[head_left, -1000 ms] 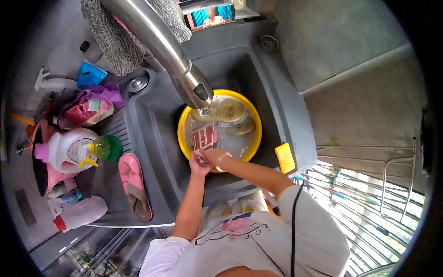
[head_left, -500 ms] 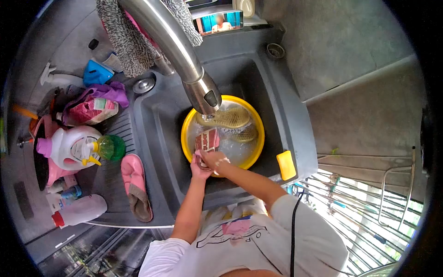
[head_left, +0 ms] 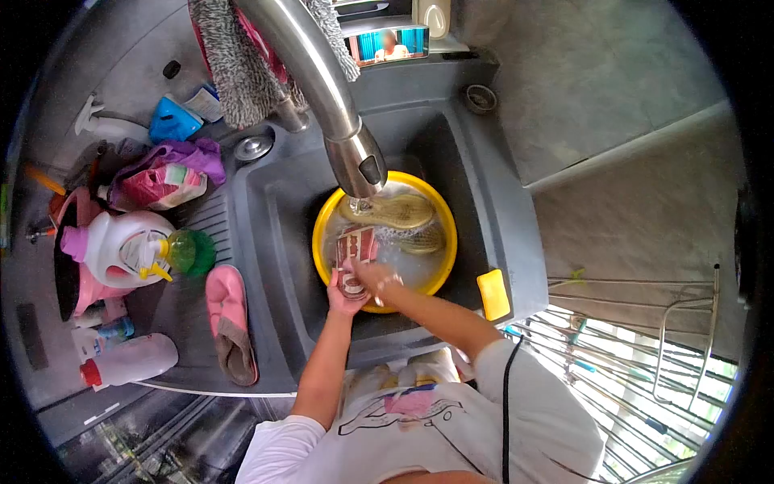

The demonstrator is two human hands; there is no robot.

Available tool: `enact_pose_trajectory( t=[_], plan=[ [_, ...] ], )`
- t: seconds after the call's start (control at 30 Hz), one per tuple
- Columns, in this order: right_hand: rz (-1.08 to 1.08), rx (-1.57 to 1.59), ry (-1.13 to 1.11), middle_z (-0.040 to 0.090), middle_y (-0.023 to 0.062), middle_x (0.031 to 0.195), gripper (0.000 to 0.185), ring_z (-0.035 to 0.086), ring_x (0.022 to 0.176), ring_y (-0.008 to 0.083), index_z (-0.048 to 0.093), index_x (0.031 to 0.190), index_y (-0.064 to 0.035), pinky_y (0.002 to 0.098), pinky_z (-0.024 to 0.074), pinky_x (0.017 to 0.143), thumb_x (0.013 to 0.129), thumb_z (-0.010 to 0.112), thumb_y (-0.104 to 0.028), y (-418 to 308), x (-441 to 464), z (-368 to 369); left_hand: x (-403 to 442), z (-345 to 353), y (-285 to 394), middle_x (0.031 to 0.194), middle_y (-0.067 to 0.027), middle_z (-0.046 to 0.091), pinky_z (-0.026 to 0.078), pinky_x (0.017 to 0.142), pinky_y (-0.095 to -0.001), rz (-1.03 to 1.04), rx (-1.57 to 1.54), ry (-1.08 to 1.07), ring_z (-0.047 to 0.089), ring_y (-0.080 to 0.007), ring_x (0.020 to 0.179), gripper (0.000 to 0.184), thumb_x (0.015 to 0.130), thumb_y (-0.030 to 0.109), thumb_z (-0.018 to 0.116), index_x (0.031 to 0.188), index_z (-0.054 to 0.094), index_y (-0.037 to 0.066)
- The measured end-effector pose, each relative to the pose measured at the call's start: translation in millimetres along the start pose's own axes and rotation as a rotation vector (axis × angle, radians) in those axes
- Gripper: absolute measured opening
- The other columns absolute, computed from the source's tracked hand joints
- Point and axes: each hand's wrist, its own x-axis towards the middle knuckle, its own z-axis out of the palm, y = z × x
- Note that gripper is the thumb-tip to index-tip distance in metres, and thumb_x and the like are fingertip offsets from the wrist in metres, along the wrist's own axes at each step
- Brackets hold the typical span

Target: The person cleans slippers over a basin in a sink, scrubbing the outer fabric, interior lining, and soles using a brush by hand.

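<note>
Above the near side of a round yellow plastic basin (head_left: 452,242), which is set inside a dark grey sink (head_left: 282,202), a flat red-and-white printed item (head_left: 361,239) is held at its near end by the curled left hand (head_left: 347,299). Just beside it the right hand (head_left: 374,277) is blurred; whether anything is gripped there cannot be told. Farther in, two olive sole-shaped pieces (head_left: 399,211) are surrounded by cloudy water (head_left: 421,263), near a curved steel faucet (head_left: 343,121)

ok so the tub (head_left: 452,244) is bright yellow, soles (head_left: 397,211) olive with a textured pattern, lettered piece (head_left: 359,244) dull red and whitish, slipper (head_left: 226,300) pink and grey, sink (head_left: 282,242) dark grey
</note>
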Motion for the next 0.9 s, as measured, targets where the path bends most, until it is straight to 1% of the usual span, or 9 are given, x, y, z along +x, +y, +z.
enact_pose_trajectory(
  t=[0.03, 0.13, 0.2, 0.3, 0.33, 0.43, 0.53, 0.77, 0.9],
  plan=[
    [-0.005, 0.002, -0.002, 0.065, 0.0212, 0.094, 0.041, 0.064, 0.083, 0.0392, 0.042, 0.126, -0.0121, 0.0482, 0.0498, 0.069, 0.093, 0.042, -0.036, -3.4, 1.6, -3.5, -2.0, -0.9, 0.3, 0.126, -0.0107, 0.053, 0.041, 0.093, -0.0529, -0.048, 0.066, -0.017, 0.05, -0.0341, 0.111, 0.059, 0.086, 0.059, 0.043, 0.125, 0.051, 0.016],
    [-0.363, -0.393, 0.728, 0.063, 0.0228, 0.098, 0.041, 0.063, 0.087, 0.0403, 0.039, 0.127, -0.0157, 0.0486, 0.0492, 0.07, 0.092, 0.043, -0.037, -24.8, -17.6, -11.9, -6.0, 19.8, -1.3, 0.125, -0.0114, 0.053, 0.041, 0.093, -0.053, -0.028, 0.054, 0.089, 0.05, -0.0343, 0.111, 0.061, 0.085, 0.06, 0.045, 0.124, 0.052, 0.014],
    [-0.15, -0.246, -0.025, 0.062, 0.0256, 0.098, 0.041, 0.062, 0.087, 0.0422, 0.037, 0.129, -0.0212, 0.0497, 0.0485, 0.071, 0.092, 0.043, -0.039, -25.4, -55.3, -12.9, 5.6, -3.9, -6.4, 0.123, -0.0134, 0.055, 0.045, 0.089, -0.0519, 0.037, 0.027, 0.05, 0.053, -0.0363, 0.107, 0.061, 0.086, 0.06, 0.045, 0.124, 0.052, 0.013],
    [-0.04, -0.102, -0.154, 0.058, 0.0273, 0.11, 0.037, 0.056, 0.103, 0.0442, 0.041, 0.126, -0.0249, 0.0525, 0.0397, 0.091, 0.094, 0.033, -0.042, -33.2, -91.8, -33.6, 1.0, 5.9, -7.7, 0.119, -0.0138, 0.057, 0.047, 0.086, -0.0499, -0.04, -0.032, 0.002, 0.055, -0.0371, 0.103, 0.06, 0.087, 0.057, 0.045, 0.124, 0.051, 0.01],
    [-0.138, -0.24, -0.016, 0.063, 0.0233, 0.098, 0.045, 0.063, 0.087, 0.0388, 0.037, 0.133, -0.021, 0.0466, 0.0489, 0.076, 0.093, 0.043, -0.043, 4.6, -60.1, -4.7, -0.6, 13.0, -9.6, 0.117, -0.0146, 0.056, 0.048, 0.085, -0.0479, 0.037, 0.039, 0.042, 0.054, -0.0372, 0.103, 0.057, 0.088, 0.053, 0.046, 0.125, 0.05, 0.009],
    [0.137, 0.6, 0.19, 0.066, 0.0159, 0.096, 0.072, 0.065, 0.087, 0.0261, 0.046, 0.129, -0.0047, 0.0393, 0.0502, 0.077, 0.083, 0.051, -0.06, -9.0, -6.6, -58.7, 0.8, -3.8, 0.2, 0.12, -0.018, 0.052, 0.046, 0.086, -0.0456, -0.245, -0.185, -0.056, 0.049, -0.0361, 0.109, 0.056, 0.09, 0.047, 0.046, 0.127, 0.045, 0.005],
    [-0.092, -0.475, 0.194, 0.067, 0.0143, 0.097, 0.025, 0.066, 0.09, 0.03, 0.06, 0.107, -0.0105, 0.0415, 0.0534, 0.071, 0.089, 0.048, -0.022, 16.0, 72.0, -56.8, -3.7, 4.2, 1.2, 0.121, -0.0193, 0.049, 0.046, 0.083, -0.0426, -0.153, -0.102, -0.051, 0.049, -0.0332, 0.106, 0.057, 0.09, 0.044, 0.048, 0.129, 0.042, 0.002],
    [-0.011, -0.484, 0.161, 0.067, 0.0153, 0.098, 0.018, 0.064, 0.093, 0.032, 0.067, 0.095, -0.0093, 0.0423, 0.0521, 0.077, 0.082, 0.057, -0.016, 29.6, 106.2, -38.4, -32.1, 25.7, -3.6, 0.118, -0.0184, 0.047, 0.046, 0.081, -0.0425, -0.189, -0.129, 0.171, 0.047, -0.0327, 0.107, 0.049, 0.091, 0.039, 0.048, 0.126, 0.043, 0.004],
    [-0.059, -0.393, 0.007, 0.066, 0.016, 0.1, 0.029, 0.064, 0.093, 0.0345, 0.059, 0.112, -0.0125, 0.0444, 0.0511, 0.076, 0.085, 0.052, -0.022, 36.4, 77.1, -18.0, -52.0, 34.2, 1.7, 0.118, -0.0182, 0.049, 0.045, 0.081, -0.0457, -0.277, -0.15, 0.241, 0.048, -0.0343, 0.104, 0.052, 0.09, 0.044, 0.047, 0.126, 0.045, 0.007]
  ],
)
